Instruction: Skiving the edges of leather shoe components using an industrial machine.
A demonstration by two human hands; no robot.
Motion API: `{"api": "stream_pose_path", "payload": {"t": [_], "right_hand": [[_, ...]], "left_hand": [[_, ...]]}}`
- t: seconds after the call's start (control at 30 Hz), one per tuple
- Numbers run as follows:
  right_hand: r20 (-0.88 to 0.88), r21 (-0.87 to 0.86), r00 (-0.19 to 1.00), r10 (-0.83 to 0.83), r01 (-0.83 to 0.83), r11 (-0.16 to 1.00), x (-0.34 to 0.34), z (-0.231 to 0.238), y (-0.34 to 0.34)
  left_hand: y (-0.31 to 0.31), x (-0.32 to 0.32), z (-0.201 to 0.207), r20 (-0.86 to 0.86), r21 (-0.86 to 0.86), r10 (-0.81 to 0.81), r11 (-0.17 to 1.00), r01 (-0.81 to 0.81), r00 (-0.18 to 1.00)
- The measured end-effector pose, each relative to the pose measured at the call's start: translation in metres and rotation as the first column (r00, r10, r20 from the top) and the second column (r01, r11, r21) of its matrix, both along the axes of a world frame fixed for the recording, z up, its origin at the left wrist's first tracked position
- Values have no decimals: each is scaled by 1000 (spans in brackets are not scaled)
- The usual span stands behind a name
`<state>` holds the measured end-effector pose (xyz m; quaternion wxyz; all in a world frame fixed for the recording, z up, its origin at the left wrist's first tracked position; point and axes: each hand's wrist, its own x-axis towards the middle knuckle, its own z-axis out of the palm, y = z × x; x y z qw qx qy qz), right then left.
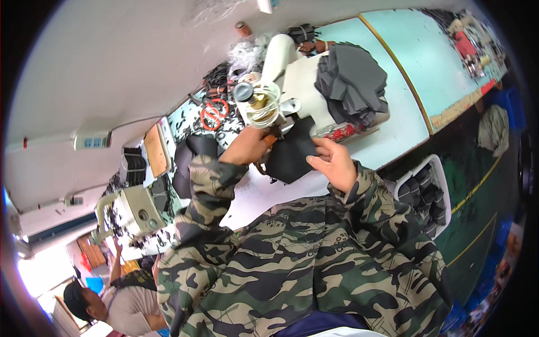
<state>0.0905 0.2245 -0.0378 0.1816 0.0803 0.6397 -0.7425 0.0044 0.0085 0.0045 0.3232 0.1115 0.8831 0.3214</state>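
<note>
A black flat piece of material (292,157) lies between my hands, below the head of a white sewing machine (301,78). My left hand (247,146) is at its left edge beside the machine head, with the fingers curled. An orange bit (271,139) shows at those fingertips; I cannot tell what it belongs to. My right hand (335,165) has its thumb and forefinger pinched at the right edge of the black piece. Dark grey cut pieces (353,78) are piled on top of the machine.
Orange-handled scissors (214,114) lie left of the machine among black scraps. A white bin (443,191) of dark pieces stands at the right. Another sewing machine (135,210) and a person (123,303) are at the left. A loose cloth (494,130) hangs at far right.
</note>
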Motion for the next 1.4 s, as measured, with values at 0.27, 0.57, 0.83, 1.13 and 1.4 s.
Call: {"api": "stream_pose_path", "payload": {"t": [0.27,0.57,0.83,1.13,1.4], "right_hand": [[-465,136,885,-6,78,988,-19,28,13],[-508,861,616,601,364,354,-103,42,150],[98,184,970,-222,201,962,-155,-14,165],[-334,133,900,-279,338,932,-118,6,152],[-721,629,468,511,135,765,-80,50,85]], "left_hand": [[-7,34,-8,133,182,317,923,-338,939],[56,81,-27,-95,544,214,829,-129,972],[115,10,-53,-280,495,617,749,-440,735],[194,-6,-42,-327,534,457,812,-238,827],[137,-17,-54,704,673,459,-184,-717,543]]}}
